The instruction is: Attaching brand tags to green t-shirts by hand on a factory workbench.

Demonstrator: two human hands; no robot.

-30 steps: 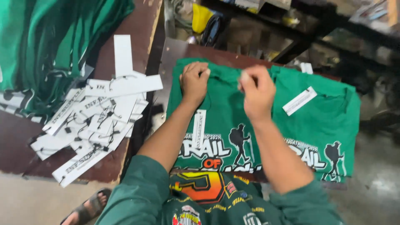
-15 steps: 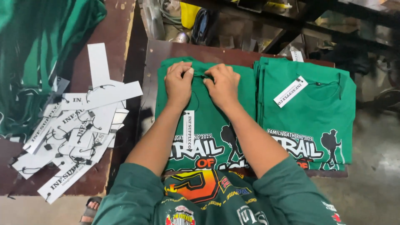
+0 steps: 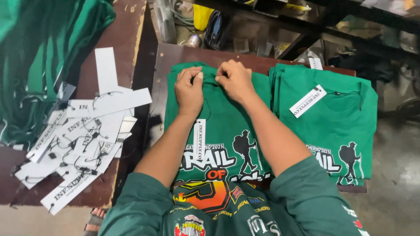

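Pinching collar of green T-shirt (image 3: 221, 118) on brown table (image 3: 175, 54), my left hand (image 3: 189, 91) and right hand (image 3: 236, 81) work; hang tag (image 3: 199, 139) dangles on string. Judging tag-fastening step; next needs steady fingertip grip.

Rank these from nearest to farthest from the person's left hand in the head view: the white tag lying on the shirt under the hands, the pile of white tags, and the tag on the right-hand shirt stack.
From the left hand:
1. White tag on the shirt, just below the hand beside the forearm.
2. Pile of white tags, on the board to the left.
3. Tag on the right-hand shirt stack, beyond the right hand.
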